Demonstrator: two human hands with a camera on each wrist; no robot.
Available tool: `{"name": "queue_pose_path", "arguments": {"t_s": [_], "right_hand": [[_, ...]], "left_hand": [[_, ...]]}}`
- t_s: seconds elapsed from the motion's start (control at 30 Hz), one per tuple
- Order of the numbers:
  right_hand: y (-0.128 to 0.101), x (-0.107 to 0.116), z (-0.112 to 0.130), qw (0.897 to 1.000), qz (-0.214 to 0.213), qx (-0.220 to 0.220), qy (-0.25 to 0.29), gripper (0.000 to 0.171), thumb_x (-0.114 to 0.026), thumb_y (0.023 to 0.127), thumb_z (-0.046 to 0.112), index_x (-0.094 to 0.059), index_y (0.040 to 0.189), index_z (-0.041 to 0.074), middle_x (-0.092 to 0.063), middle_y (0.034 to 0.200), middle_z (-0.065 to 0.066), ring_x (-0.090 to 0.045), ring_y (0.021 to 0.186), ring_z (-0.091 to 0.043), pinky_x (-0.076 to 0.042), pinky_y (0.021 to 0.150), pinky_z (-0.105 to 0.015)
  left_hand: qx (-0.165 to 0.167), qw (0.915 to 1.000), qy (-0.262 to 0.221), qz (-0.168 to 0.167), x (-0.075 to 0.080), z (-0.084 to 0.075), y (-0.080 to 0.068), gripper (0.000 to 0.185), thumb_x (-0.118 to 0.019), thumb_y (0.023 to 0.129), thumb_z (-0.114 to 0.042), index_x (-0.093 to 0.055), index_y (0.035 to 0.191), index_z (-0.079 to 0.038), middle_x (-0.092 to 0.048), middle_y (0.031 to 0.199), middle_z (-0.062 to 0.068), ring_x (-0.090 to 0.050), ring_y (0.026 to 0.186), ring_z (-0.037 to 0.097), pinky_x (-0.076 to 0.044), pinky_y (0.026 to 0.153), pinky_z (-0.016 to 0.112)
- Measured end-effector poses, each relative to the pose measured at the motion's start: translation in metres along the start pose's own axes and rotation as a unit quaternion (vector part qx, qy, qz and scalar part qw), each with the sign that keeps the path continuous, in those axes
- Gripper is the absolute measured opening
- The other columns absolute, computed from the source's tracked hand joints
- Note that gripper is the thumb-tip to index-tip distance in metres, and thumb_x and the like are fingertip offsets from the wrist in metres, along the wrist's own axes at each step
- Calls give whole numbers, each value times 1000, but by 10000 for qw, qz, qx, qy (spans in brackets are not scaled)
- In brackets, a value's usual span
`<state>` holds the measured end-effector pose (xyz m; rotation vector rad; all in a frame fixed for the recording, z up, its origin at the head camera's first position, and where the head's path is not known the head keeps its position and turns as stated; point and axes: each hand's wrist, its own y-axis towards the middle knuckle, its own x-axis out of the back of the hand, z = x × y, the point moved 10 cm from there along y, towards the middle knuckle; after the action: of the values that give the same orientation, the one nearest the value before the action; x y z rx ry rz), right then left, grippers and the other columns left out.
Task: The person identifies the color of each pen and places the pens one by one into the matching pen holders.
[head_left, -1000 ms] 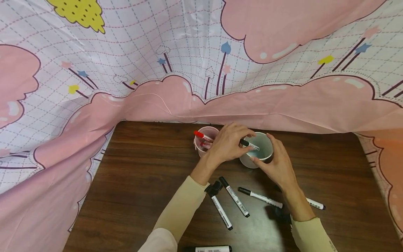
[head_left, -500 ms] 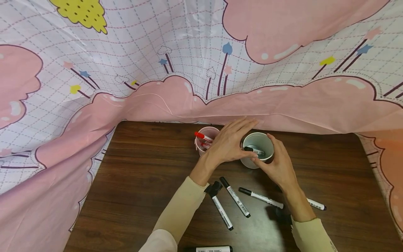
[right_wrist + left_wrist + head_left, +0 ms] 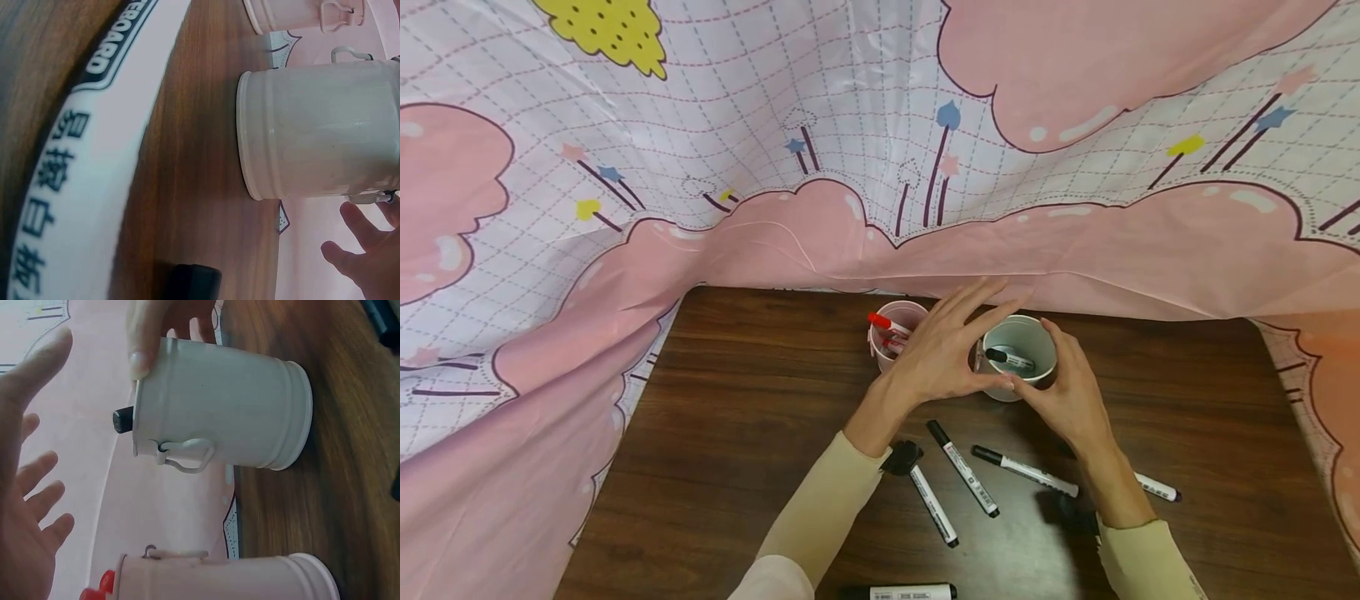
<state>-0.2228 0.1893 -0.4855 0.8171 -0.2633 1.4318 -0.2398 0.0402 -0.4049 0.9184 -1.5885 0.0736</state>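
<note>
Beside the pale pink metal pail point(image 3: 891, 333) with red markers stands a pale green metal pail point(image 3: 1018, 367) holding a black-capped marker point(image 3: 1009, 359); the right hand point(image 3: 1067, 392) grips its near side, while the left hand point(image 3: 943, 354) hovers with fingers spread, just left of it

The black marker point(image 3: 1009, 360) is mostly hidden inside the white cup point(image 3: 1019, 392). The marker at the bottom point(image 3: 901, 592) is cut by the edge. The right hand point(image 3: 1070, 393) covers the cup's right wall.
</note>
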Motion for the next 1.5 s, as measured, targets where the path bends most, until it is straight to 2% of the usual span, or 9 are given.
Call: {"name": "queue_pose_path", "arguments": {"t_s": [0.13, 0.37, 0.53, 0.7, 0.83, 0.93, 1.07, 1.27, 1.5], "right_hand": [[2, -3, -1, 9999, 68, -105, 25, 95, -88, 74, 21, -36, 152, 6, -50, 135, -22, -52, 112, -38, -41, 89, -55], [1, -3, -3, 9996, 99, -272, 7, 96, -88, 74, 24, -36, 152, 7, -49, 135, -23, -52, 111, -39, -41, 88, -54], [-1, -1, -4, 9994, 73, -327, 2, 96, -89, 74, 25, -36, 152, 8, -49, 135, -23, -51, 112, -39, -40, 89, -56], [-1, -2, -3, 9997, 33, -246, 28, 96, -89, 73, 24, -36, 152, 7, -50, 135, -23, -51, 113, -40, -40, 90, -57], [-1, -3, -3, 9997, 51, -234, -3, 96, -89, 73, 26, -37, 152, 7, -50, 135, -23, -51, 114, -39, -40, 91, -56], [-2, -2, -4, 9997, 33, -260, -26, 97, -90, 73, 25, -37, 152, 8, -50, 136, -22, -51, 115, -39, -39, 92, -56], [0, 0, -5, 9998, 5, -210, -31, 97, -90, 72, 24, -37, 152, 9, -50, 134, -23, -51, 114, -40, -39, 92, -55], [2, 3, -6, 9998, -22, -184, -71, 97, -91, 71, 22, -38, 151, 7, -50, 133, -23, -51, 112, -39, -39, 91, -54], [0, 1, -6, 9997, 38, -244, -18, 96, -91, 71, 22, -38, 151, 8, -51, 132, -22, -50, 114, -38, -38, 93, -55]], "left_hand": [[50, 9999, -96, 40, 6, -1, -12, 101, -72, 73, -71, -38, 154, -21, -30, 160, 4, -9, 152, 19, -11, 121, 39], [49, 9997, -237, -12, 10, 0, -30, 96, -75, 75, -66, -40, 153, -22, -36, 157, 4, -24, 149, 22, -18, 120, 35], [-238, 9981, -448, -357, 18, -7, -40, 87, -79, 76, -60, -50, 147, -17, -43, 152, 5, -29, 147, 19, -24, 118, 31], [-542, 9941, -525, -778, 30, -15, -53, 80, -80, 76, -57, -59, 138, -12, -54, 144, 5, -38, 142, 18, -29, 116, 32], [-654, 9896, -669, -1094, 33, -18, -66, 78, -83, 73, -55, -64, 133, -9, -61, 135, 4, -48, 134, 19, -35, 113, 37], [-681, 9878, -691, -1215, 32, -18, -76, 75, -84, 73, -54, -66, 130, -10, -66, 129, 2, -54, 127, 17, -39, 110, 35], [-612, 9892, -621, -1175, 29, -18, -88, 71, -85, 73, -52, -68, 129, -13, -69, 122, 0, -59, 119, 13, -40, 108, 29], [-422, 9917, -567, -1078, 20, -16, -108, 66, -88, 69, -49, -71, 123, -16, -71, 112, -3, -64, 106, 11, -43, 105, 30], [-79, 9953, -757, -599, -1, -3, -136, 43, -87, 70, -52, -76, 95, -18, -70, 100, -10, -62, 97, 5, -46, 95, 23]]}}
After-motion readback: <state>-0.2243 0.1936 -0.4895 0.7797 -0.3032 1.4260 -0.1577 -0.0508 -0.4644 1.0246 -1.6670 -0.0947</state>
